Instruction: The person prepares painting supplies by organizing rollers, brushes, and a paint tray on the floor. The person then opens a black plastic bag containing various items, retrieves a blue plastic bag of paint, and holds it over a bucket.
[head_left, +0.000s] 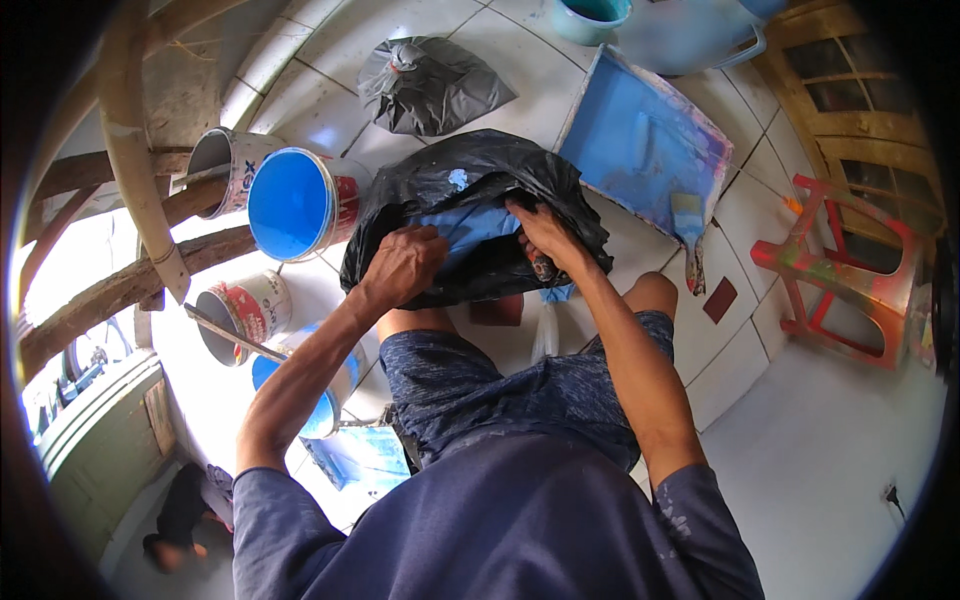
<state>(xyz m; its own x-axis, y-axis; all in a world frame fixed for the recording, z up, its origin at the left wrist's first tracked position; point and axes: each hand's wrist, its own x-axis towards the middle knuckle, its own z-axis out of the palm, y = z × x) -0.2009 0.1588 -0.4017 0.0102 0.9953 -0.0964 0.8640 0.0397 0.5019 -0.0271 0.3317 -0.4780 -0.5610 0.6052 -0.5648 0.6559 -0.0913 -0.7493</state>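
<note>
A black plastic bag (430,185) sits between my knees with its mouth spread wide. Blue material (470,228) shows inside; whether it is paint or a blue-coated thing I cannot tell. My left hand (405,265) is closed at the left side of the mouth, its curled fingers on the bag's rim. At the right side, my right hand (545,235) grips the rim between thumb and fingers. A dark, red-speckled piece (541,264), perhaps a handle, shows beneath that hand. To the right, a paintbrush (690,235) with blue bristles lies against a blue-stained paint tray (640,140).
A tied grey bag (435,90) rests ahead on the tiles. Left stand a bucket of blue paint (290,205) and a paint-marked bucket (240,315) with a stick across it. A red plastic stool (845,265) is at right. Far off is a teal basin (590,18).
</note>
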